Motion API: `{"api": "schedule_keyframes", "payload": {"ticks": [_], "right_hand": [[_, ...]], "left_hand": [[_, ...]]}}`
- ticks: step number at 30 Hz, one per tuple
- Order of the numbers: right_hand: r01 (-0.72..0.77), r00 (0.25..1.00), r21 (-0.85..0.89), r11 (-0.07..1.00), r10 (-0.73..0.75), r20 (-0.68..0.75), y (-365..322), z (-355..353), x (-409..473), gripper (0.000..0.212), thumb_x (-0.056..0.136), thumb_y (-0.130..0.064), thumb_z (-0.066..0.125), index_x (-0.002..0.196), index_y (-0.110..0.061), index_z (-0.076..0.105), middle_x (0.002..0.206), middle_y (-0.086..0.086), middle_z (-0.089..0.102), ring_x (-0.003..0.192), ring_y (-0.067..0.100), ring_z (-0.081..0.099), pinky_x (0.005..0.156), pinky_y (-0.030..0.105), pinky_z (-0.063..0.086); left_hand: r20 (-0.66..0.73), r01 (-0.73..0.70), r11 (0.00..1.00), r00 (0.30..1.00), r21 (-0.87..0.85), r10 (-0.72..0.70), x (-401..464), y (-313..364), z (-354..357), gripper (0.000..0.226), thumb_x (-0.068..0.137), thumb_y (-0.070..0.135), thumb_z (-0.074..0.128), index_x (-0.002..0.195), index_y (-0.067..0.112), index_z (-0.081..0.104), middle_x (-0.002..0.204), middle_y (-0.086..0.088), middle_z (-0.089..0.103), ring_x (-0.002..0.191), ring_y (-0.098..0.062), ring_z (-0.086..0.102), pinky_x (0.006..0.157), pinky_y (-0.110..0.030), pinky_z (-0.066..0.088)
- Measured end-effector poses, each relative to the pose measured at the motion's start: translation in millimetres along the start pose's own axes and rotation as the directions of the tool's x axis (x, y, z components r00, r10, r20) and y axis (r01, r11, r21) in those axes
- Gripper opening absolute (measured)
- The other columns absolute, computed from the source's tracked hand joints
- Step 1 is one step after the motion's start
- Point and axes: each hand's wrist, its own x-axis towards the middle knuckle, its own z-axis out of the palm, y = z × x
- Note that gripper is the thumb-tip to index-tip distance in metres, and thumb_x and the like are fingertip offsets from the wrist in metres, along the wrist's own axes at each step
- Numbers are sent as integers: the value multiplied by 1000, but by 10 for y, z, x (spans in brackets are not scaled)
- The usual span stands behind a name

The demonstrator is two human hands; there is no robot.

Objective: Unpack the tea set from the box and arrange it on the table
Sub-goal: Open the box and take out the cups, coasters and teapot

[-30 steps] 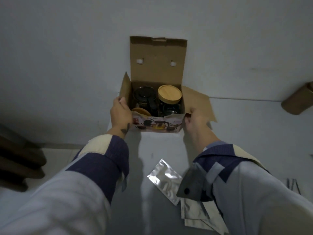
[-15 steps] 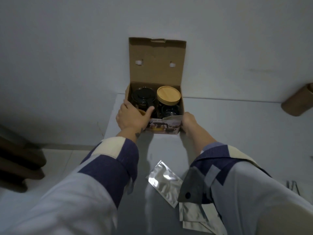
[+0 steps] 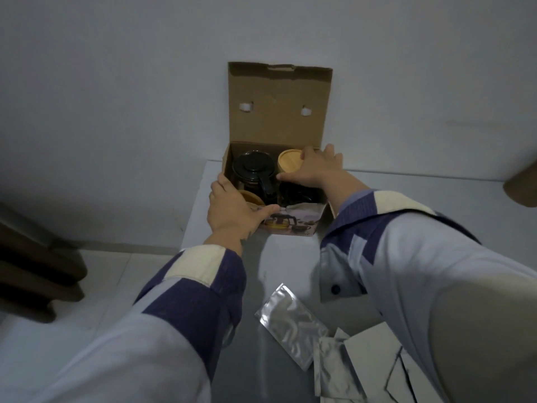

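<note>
An open cardboard box (image 3: 279, 112) stands at the table's far left corner, its lid upright against the wall. Inside on the left sits a dark glass teapot (image 3: 253, 170) with a black lid and handle. On the right is a jar with a bamboo lid (image 3: 289, 164). My right hand (image 3: 313, 170) is closed around that bamboo-lidded jar from the right. My left hand (image 3: 235, 212) grips the box's front left corner, thumb over the printed front flap (image 3: 293, 221). A small wooden piece (image 3: 251, 196) shows beside my left hand.
A silver foil pouch (image 3: 290, 321) and folded grey papers (image 3: 366, 370) lie on the grey table (image 3: 276, 271) near me. The table's left edge drops to a tiled floor with dark furniture (image 3: 35, 271). A brown object (image 3: 523, 184) sits at the far right.
My right hand has left the box's front right corner and reached in over the bamboo-lidded jar. My left hand stays on the front left corner. The side flaps are folded in.
</note>
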Motion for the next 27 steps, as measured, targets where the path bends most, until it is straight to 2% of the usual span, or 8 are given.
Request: {"api": "schedule_keyframes", "payload": {"ticks": [4,9,13,16,17,19,23,27], "right_hand": [[3,998,1,1000,-3,-55,-25,54,89,82,68,-70,63,131,-20,45,133,12,52,128,34,34,99,43,31],[-6,990,-21,1000,3,-138,-16,44,14,82,65,-72,64,126,-20,50,124,10,57,124,34,37,95,42,32],[-30,984,195,980,63,-166,79,-189,-50,82,63,-73,66,126,-24,48,127,7,54,124,32,42,98,41,35],[-33,988,444,896,96,-121,306,-375,-77,81,64,-68,69,125,-21,45,132,7,51,122,29,50,100,39,44],[-37,988,486,873,105,-112,427,-418,-92,80,65,-65,71,126,-19,44,134,8,50,122,29,50,99,38,44],[-70,985,504,861,138,-99,718,-457,-124,81,68,-62,71,128,-16,43,136,10,48,124,29,49,99,36,42],[-136,980,480,867,190,-66,1435,-413,-183,80,70,-59,71,128,-13,43,137,12,47,126,32,46,103,38,40],[-204,973,442,874,233,-10,2297,-294,-175,79,70,-59,71,127,-13,43,136,14,47,125,34,47,102,40,42]], "left_hand": [[-26,-5,1000,1000,0,5,-11,11,19,137,55,74,73,152,6,4,149,-11,25,137,-28,32,106,-40,40],[-5,-3,1000,1000,19,3,-14,13,0,137,55,73,73,152,6,4,149,-12,26,137,-29,32,106,-41,40],[12,16,995,1000,95,-17,-32,63,-68,136,54,76,72,151,5,8,149,-15,27,137,-32,31,110,-42,35],[94,24,959,994,282,-53,-57,182,-179,137,58,82,63,152,4,-1,159,-17,8,147,-35,12,118,-50,12],[116,-17,934,993,356,-26,-68,260,-195,133,63,80,59,153,6,-4,161,-17,0,149,-35,3,119,-53,4],[105,-133,886,990,444,96,-103,506,-187,115,75,69,55,154,8,-2,161,-16,-7,149,-33,-4,120,-53,0],[55,-339,846,936,410,348,-308,1223,77,75,88,40,49,150,7,24,162,-13,4,150,-28,4,123,-44,7],[149,-414,835,910,364,387,-596,1871,736,66,93,31,42,151,5,24,161,-14,8,150,-28,8,122,-40,7]]}}
